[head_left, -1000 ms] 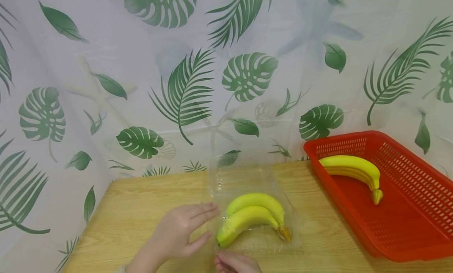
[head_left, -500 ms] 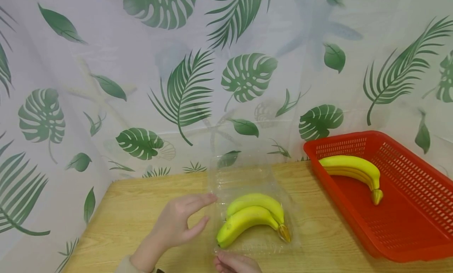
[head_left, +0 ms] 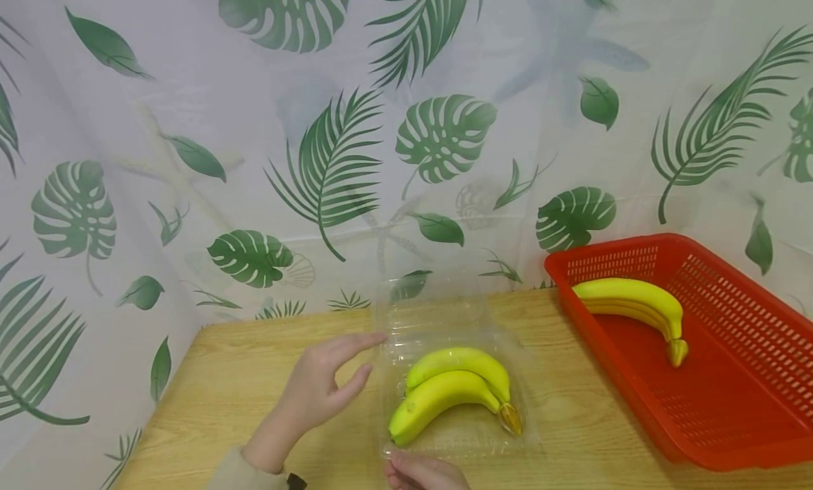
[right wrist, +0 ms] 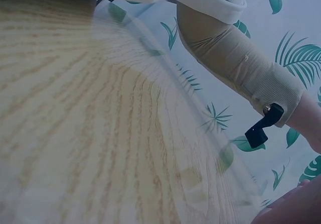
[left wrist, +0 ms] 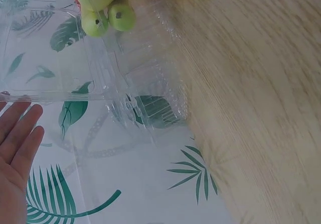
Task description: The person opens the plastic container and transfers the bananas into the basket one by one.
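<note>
A clear plastic clamshell container (head_left: 457, 444) lies unfolded on the table, its lid (head_left: 432, 313) tipped back at the far side. Two yellow bananas (head_left: 447, 395), joined at a brown stem, rest in its near half. My left hand (head_left: 311, 387) is at the container's left side, fingers extended and thumb apart. In the left wrist view, the fingertips of that hand (left wrist: 17, 153) meet the edge of the clear plastic (left wrist: 75, 97). With thumb and curled fingers, my right hand (head_left: 425, 470) pinches the container's near left corner; the frame's bottom edge cuts it off.
To the right stands a red perforated basket (head_left: 718, 433) with another banana bunch (head_left: 635, 303) inside. A white leaf-print sheet (head_left: 330, 66) hangs behind the wooden table (head_left: 248, 363). The right wrist view has a beige sleeve (right wrist: 246, 58) bearing a black clip (right wrist: 265, 126).
My left hand has moved a little away from the viewer along the container's left edge, its thumb drawing back from the bananas. The right hand has stayed at the near corner.
</note>
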The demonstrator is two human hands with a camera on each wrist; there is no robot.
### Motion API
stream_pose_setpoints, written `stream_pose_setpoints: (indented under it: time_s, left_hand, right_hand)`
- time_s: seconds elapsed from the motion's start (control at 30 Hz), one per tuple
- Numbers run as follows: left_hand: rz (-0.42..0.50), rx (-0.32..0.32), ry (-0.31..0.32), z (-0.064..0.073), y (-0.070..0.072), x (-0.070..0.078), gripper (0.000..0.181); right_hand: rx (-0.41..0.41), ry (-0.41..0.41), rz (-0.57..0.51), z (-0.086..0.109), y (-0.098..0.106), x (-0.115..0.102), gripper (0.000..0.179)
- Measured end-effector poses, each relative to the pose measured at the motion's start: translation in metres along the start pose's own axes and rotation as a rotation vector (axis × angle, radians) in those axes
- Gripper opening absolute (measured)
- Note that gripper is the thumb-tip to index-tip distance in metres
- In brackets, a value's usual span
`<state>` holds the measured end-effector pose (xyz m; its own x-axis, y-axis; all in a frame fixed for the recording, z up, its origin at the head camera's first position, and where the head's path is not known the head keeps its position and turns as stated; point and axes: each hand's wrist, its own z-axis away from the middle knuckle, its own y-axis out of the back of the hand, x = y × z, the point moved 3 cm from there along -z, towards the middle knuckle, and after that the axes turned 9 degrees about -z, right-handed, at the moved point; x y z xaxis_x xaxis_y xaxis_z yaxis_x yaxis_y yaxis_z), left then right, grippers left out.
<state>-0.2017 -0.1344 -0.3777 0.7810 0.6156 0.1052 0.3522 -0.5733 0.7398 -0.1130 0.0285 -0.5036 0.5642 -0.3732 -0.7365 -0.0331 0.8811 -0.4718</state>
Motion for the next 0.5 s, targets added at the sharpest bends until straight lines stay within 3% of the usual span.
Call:
stream_pose_setpoints:
  time_s: [0.5]
  left_hand:
    - [0.025,0.017,0.095,-0.0060,-0.0087,-0.0089,0.033]
  right_hand:
    - [0.034,-0.064,-0.005,-0.0008,0.0021,-0.0001,0.046]
